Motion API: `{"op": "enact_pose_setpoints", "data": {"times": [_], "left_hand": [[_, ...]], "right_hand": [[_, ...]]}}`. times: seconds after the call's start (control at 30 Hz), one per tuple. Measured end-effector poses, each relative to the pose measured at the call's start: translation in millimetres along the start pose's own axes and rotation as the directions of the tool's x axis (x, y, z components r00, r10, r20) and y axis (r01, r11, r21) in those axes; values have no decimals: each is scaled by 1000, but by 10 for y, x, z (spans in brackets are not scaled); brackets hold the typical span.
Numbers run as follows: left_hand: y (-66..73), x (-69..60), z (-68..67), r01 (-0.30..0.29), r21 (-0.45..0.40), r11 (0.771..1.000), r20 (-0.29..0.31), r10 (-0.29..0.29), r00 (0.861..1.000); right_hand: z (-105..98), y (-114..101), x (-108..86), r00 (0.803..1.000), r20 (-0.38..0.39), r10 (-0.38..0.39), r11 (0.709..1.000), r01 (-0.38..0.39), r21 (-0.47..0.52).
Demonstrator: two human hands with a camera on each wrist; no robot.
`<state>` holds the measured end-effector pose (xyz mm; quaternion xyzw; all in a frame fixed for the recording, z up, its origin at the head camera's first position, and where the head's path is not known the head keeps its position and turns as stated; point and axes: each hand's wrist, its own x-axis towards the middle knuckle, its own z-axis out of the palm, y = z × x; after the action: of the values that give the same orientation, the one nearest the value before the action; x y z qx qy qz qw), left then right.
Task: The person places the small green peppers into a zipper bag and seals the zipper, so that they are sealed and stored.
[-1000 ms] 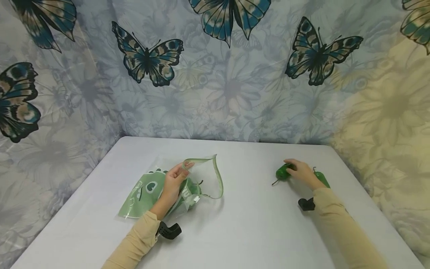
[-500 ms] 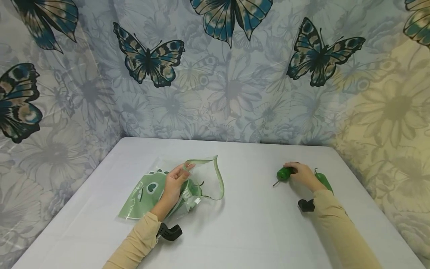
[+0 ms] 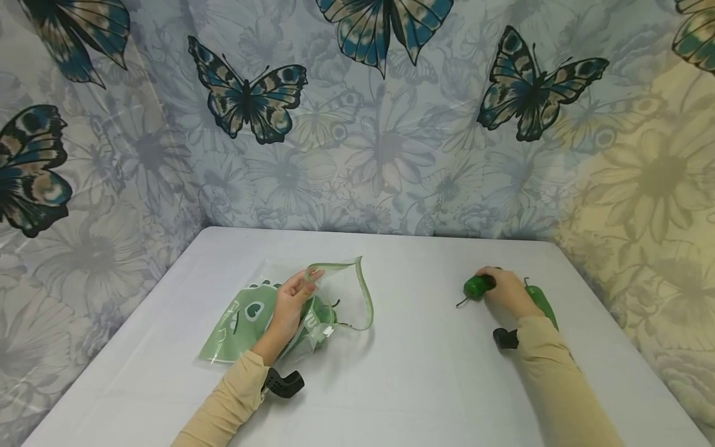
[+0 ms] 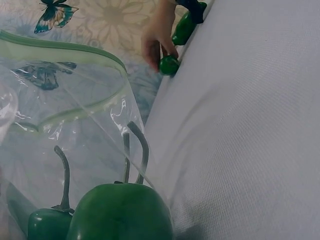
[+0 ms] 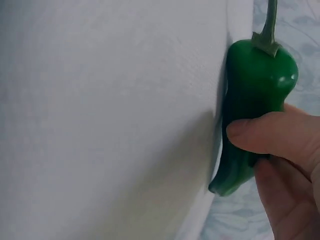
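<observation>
My left hand point(image 3: 288, 306) pinches the open edge of a clear zip bag point(image 3: 237, 329) with a green cartoon face and a green zip band. Inside the bag are several green peppers, among them a large rounded one point(image 4: 122, 212) and a smaller one point(image 4: 47, 224), their stems pointing up. On the right, my right hand point(image 3: 506, 292) grips a long green pepper point(image 5: 260, 85) between thumb and fingers, its stem pointing away from the hand. Another green pepper point(image 3: 540, 303) lies just right of that hand, partly hidden by the sleeve.
Both hands work over a white-covered table point(image 3: 413, 354). Butterfly-patterned cloth point(image 3: 385, 155) rises behind the table and at both sides. A black wrist mount sits on each wrist, the left one point(image 3: 285, 383) low over the tabletop.
My right hand, with the pepper in its grip, has shifted slightly to the right. More of the other pepper shows beside the sleeve. The left hand and the bag stay in place.
</observation>
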<state>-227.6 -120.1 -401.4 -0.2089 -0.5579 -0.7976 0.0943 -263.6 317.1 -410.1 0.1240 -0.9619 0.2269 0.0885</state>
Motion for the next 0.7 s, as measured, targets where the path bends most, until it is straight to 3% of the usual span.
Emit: {"op": "enact_pose_setpoints", "data": {"times": [0.37, 0.7], "left_hand": [[-2, 2, 1, -20, -12, 1000, 16, 20, 1000], [5, 8, -1, -7, -15, 1000, 3, 7, 1000]], "right_hand": [[42, 43, 4, 993, -52, -105, 991, 100, -95], [3, -38, 63, 997, 67, -26, 971, 41, -235]]}}
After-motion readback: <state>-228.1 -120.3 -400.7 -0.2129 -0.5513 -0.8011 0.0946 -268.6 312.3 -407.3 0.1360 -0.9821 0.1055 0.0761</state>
